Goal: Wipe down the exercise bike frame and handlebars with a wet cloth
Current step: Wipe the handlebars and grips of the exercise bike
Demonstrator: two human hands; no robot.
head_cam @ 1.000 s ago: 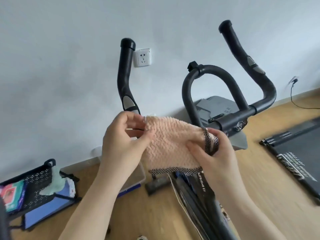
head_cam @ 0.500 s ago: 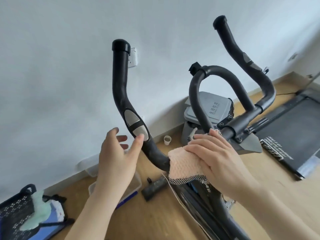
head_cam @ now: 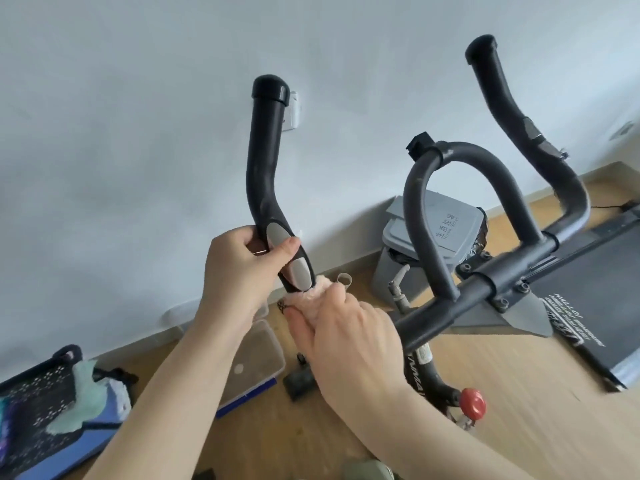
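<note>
I see my left hand wrapped around the left handlebar of the exercise bike, just left of centre in the frame, its fingers closed on the grip with the thumb pressed over the silver pulse sensor. Just below it, my right hand is closed on the pink cloth, which is bunched around the same bar where it bends down toward the middle clamp. Only a little of the cloth shows above my knuckles, with a bit of its dark checked edge at the left. The looped centre bar rises right of centre, and the right handlebar reaches into the upper right. A red knob sits on the frame at lower right of centre. On the wooden floor behind stand a grey bin and, at the right edge, a treadmill. A clear plastic box lies below my left wrist, and a black basket sits at lower left.
</note>
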